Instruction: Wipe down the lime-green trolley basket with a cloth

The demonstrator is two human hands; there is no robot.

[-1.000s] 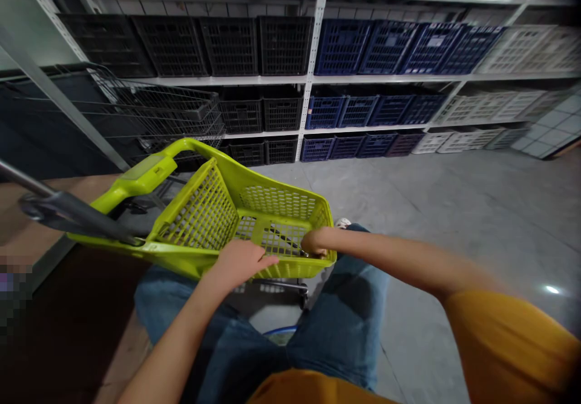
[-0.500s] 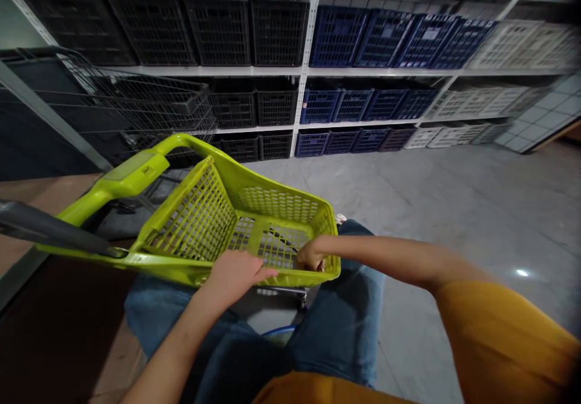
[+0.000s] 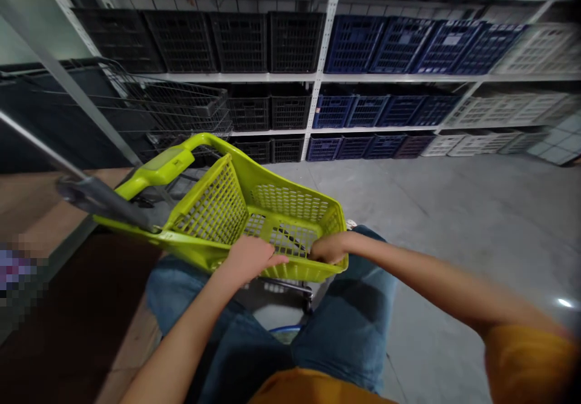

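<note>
A lime-green plastic shopping cart (image 3: pixel 272 197) stands across my knees, its basket walls and floor pierced with holes. Over its near rim lies my left hand (image 3: pixel 252 255), fingers hooked down inside and thumb along the edge. My right hand (image 3: pixel 329 248) reaches into the basket's right end, low by the near wall, its fingers curled. What those fingers hold, if anything, is hidden. A thin dark strip (image 3: pixel 290 238) shows at the basket floor just left of that hand; I cannot make out what it is.
Shelves (image 3: pixel 318 77) ahead carry black crates (image 3: pixel 240 40), blue crates (image 3: pixel 354 42) and white crates (image 3: pixel 526 46). A dark wire cart (image 3: pixel 195 104) stands behind the green cart. A grey-handled pole (image 3: pixel 109 201) slants at left. Between my legs is a blue-rimmed round container (image 3: pixel 285 334).
The view has swung left, so the cart and shelves appear farther right. Both hands keep about the same places at the cart, the right one slightly shifted inside the basket.
</note>
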